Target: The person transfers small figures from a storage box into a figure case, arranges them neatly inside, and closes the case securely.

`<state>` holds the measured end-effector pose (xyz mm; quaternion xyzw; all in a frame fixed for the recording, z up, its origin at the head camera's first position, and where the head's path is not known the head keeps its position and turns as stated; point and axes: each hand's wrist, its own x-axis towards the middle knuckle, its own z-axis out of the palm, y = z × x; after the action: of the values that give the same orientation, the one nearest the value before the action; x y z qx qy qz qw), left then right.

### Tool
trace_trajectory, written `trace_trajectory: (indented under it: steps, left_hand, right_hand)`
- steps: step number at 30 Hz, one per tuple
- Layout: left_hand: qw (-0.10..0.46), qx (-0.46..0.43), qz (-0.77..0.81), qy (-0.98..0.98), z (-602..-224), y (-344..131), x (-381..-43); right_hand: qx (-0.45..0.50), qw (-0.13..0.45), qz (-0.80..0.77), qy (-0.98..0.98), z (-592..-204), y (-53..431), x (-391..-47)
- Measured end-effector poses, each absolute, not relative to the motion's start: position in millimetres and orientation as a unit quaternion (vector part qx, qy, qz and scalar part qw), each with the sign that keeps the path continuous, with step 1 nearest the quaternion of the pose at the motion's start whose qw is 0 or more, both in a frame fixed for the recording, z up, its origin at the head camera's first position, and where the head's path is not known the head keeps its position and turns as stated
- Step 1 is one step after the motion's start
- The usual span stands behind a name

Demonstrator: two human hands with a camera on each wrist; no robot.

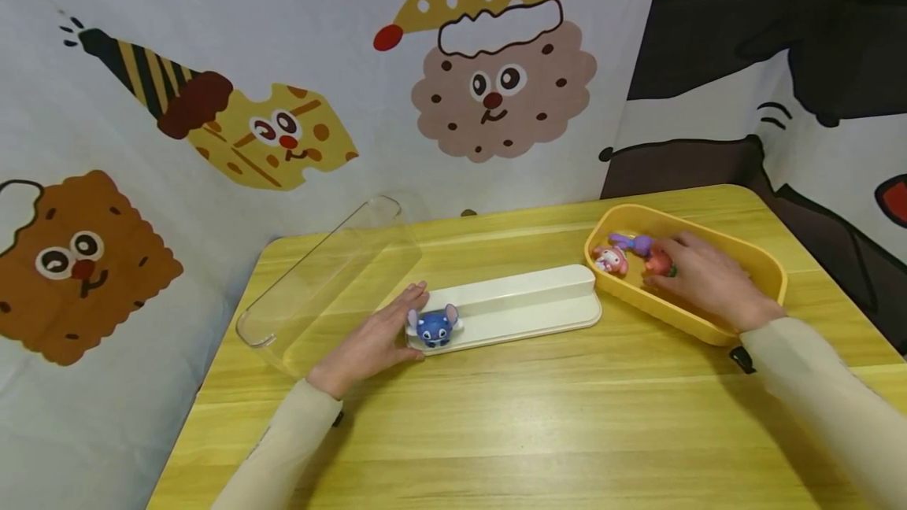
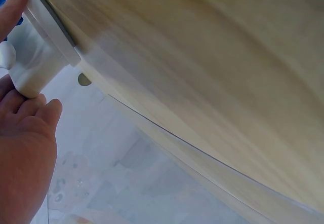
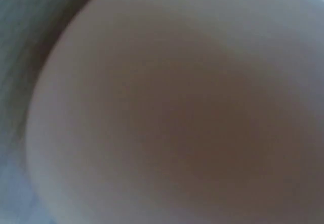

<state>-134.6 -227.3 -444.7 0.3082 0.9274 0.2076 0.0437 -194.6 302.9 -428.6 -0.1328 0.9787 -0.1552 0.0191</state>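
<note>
My left hand grips the left end of a long white tray, thumb at the near edge and fingers at the far edge. In the left wrist view, fingers curl around the white tray end. A blue big-eared figurine sits on that end, beside the hand. My right hand reaches into a yellow bin, its fingertips pinching a red figurine there. Next to it lie a pink-hooded figurine and a purple figurine. The right wrist view is blurred, filled by skin.
A clear plastic cover rests at the left of the wooden table, behind my left hand. A cloth printed with cartoon food hangs behind the table.
</note>
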Motion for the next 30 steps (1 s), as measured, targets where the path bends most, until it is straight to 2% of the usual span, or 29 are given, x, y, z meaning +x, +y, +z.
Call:
trace_trajectory:
  steps: [9,17,24,30]
  left_hand:
    - [0.044,0.303,0.210,0.928,-445.4,-227.4,-133.4]
    - [0.045,0.304,0.207,0.929,-444.2,-227.1,-133.6]
    - [0.045,0.304,0.207,0.929,-443.6,-226.7,-133.8]
    - [0.047,0.303,0.206,0.929,-443.0,-226.2,-133.7]
  right_hand:
    - [-0.144,-0.015,-0.151,0.978,-429.9,301.6,-193.3]
    - [-0.132,-0.016,-0.179,0.975,-423.1,303.9,-188.1]
    - [-0.142,-0.069,-0.205,0.966,-408.7,305.4,-177.9]
    - [-0.137,-0.081,-0.226,0.961,-395.9,303.5,-170.4]
